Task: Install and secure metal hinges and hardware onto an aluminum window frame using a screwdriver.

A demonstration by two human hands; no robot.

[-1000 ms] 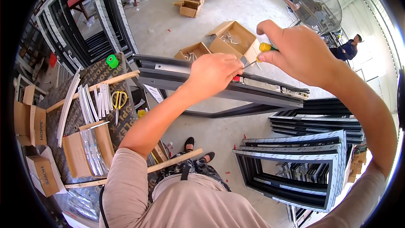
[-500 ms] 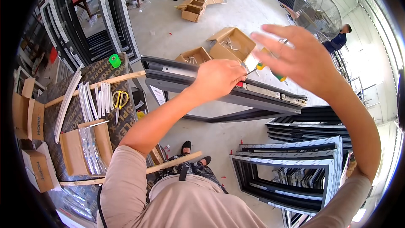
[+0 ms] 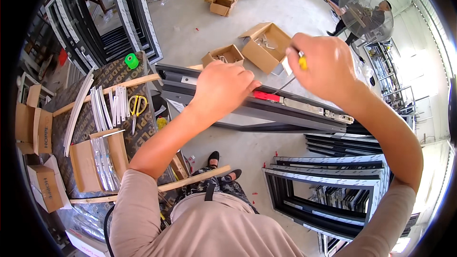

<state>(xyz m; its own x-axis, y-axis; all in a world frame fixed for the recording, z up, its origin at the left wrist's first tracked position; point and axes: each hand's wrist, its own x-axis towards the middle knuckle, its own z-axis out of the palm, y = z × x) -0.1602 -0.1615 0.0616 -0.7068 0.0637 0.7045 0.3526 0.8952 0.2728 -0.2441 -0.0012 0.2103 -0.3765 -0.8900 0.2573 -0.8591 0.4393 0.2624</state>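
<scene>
Gripping a yellow-handled screwdriver, the right hand slants its shaft down toward the red piece set in the dark frame, an angle that seemingly keeps the knuckles clear. The left hand curls over the frame just beside that piece, probably for steadiness (whether its hidden fingertips pinch anything, I cannot tell). The frame extends crosswise, within reach of both hands.

One screwdriver, one yellow-handled scissors, one fan, one green roll.
</scene>
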